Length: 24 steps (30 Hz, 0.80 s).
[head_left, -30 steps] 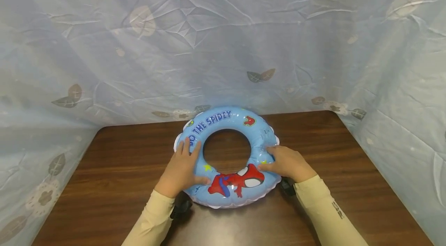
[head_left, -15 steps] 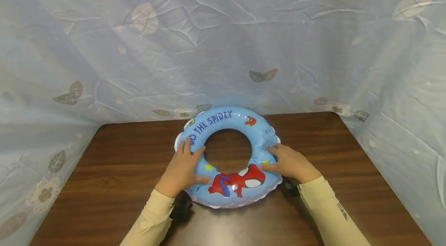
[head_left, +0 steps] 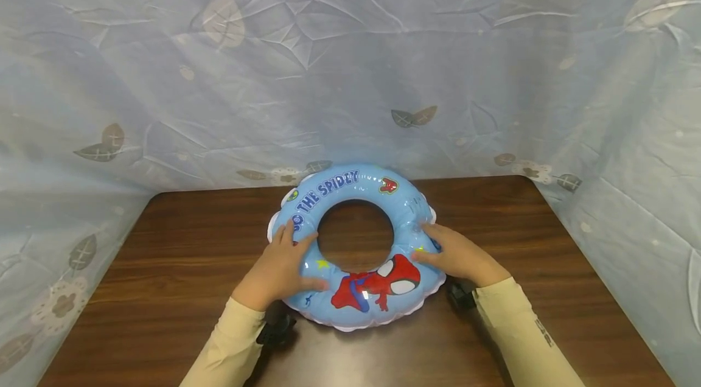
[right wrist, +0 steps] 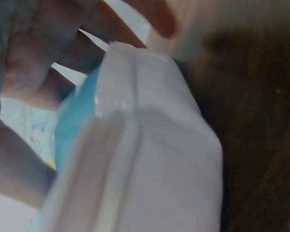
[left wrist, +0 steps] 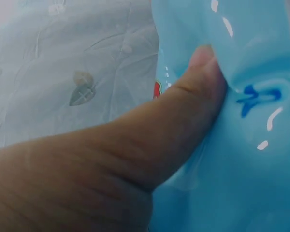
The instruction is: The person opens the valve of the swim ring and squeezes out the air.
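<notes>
Inflatable swim ring, the wood-grain table beneath it, is judged light, soft and slick, its skin vulnerable to puncture. At its left side the left hand presses with spread fingers, thumb denting the plastic, without clenching; at its right side the right hand lies likewise unclenched. Recommended hold: both sides of the tube, palms broad, nails clear.

The head camera looks forward and down over the brown wooden table. Close up, both wrist views share with it the light-blue inflatable plastic ring.
</notes>
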Each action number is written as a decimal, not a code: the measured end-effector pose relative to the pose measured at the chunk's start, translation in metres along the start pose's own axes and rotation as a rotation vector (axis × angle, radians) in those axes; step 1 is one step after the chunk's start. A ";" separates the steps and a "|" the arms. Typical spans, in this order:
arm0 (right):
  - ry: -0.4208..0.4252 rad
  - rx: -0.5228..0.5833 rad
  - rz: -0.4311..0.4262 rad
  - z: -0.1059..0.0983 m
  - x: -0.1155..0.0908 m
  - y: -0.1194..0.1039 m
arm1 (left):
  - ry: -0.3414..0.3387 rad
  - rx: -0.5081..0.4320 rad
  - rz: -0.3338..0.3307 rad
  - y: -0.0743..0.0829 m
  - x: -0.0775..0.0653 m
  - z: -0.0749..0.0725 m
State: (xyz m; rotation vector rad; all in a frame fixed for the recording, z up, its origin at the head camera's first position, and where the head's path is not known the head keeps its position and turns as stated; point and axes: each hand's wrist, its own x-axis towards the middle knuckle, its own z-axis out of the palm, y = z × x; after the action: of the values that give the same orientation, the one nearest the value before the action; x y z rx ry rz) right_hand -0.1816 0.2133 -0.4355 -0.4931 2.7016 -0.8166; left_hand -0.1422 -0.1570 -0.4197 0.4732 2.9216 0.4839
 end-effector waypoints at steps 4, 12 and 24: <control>0.001 0.020 -0.033 0.002 0.002 0.004 | -0.016 -0.002 -0.029 0.002 -0.002 -0.001; 0.054 -0.124 -0.029 -0.002 0.000 -0.004 | 0.004 0.013 -0.057 0.012 -0.008 -0.007; 0.027 -0.192 0.109 -0.022 -0.031 -0.044 | -0.143 -0.069 0.231 0.026 -0.018 -0.016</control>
State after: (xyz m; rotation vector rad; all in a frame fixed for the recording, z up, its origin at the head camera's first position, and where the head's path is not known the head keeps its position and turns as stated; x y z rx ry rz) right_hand -0.1504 0.2017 -0.3880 -0.3737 2.8180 -0.5416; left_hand -0.1207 -0.1445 -0.3947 0.8054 2.7176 0.5526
